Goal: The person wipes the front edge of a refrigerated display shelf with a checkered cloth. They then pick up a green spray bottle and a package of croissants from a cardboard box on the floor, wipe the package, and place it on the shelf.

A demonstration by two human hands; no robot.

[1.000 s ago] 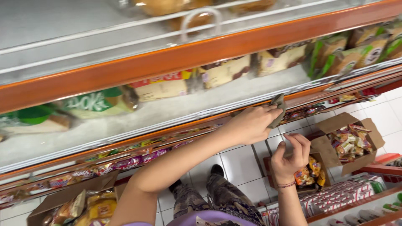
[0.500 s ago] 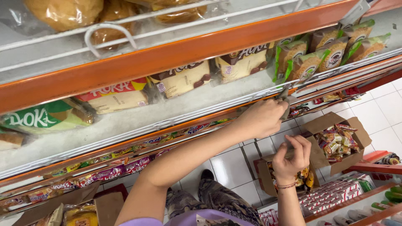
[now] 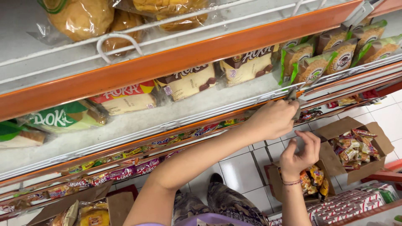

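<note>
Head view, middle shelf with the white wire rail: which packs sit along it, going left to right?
Green bread pack → red-and-yellow pack → two brown-and-cream packs → green-edged snack packs. The left hand reaches the rail below those.

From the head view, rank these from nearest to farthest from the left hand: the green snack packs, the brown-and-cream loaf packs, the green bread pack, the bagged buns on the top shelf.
From the left hand, at the shelf's front rail:
1. green snack packs, just above, to the right
2. brown-and-cream loaf packs, same shelf, leftward
3. bagged buns, top shelf, upper left
4. green bread pack, far left
</note>
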